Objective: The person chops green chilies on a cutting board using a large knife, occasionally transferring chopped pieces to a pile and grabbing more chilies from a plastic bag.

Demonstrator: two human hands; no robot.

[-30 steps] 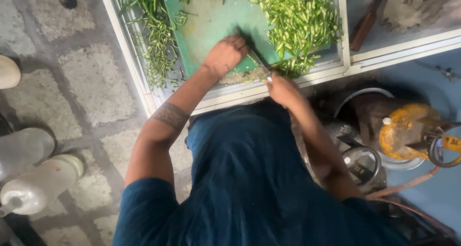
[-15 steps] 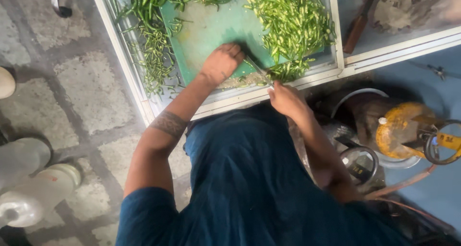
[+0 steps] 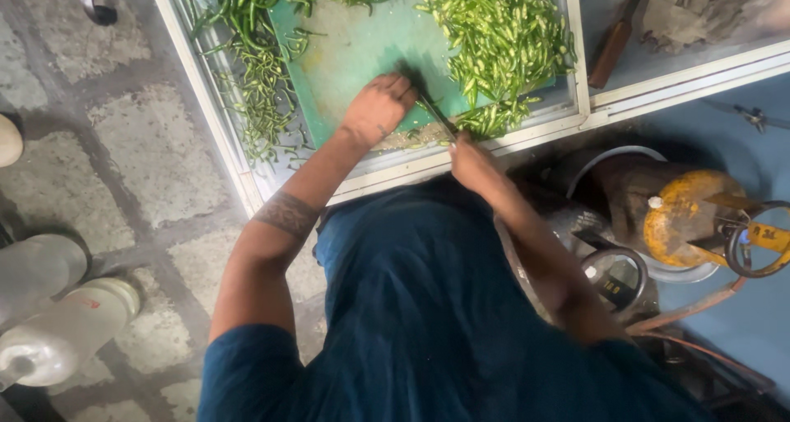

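Observation:
My right hand (image 3: 471, 160) grips the handle of a dark knife (image 3: 434, 114) whose blade lies over the green cutting board (image 3: 360, 50). My left hand (image 3: 378, 109) is curled on the board just left of the blade, pressing down on something I cannot make out. A heap of chopped green chillies (image 3: 494, 35) lies to the right of the knife. Whole green chillies (image 3: 247, 10) and a strip of their stems (image 3: 263, 93) lie at the board's left edge.
The board sits on a white-framed glass counter (image 3: 216, 117). A wooden-handled tool (image 3: 613, 47) and a crumpled cloth (image 3: 699, 10) lie on the right pane. Below right stand a yellow gas cylinder (image 3: 687, 224) with a hose and metal pots. White plastic bottles (image 3: 58, 331) rest on the stone floor at left.
The view has shifted, so the counter sits further right in the frame. Both hands have stayed at the board's near edge, with the knife still between them by the chopped pile.

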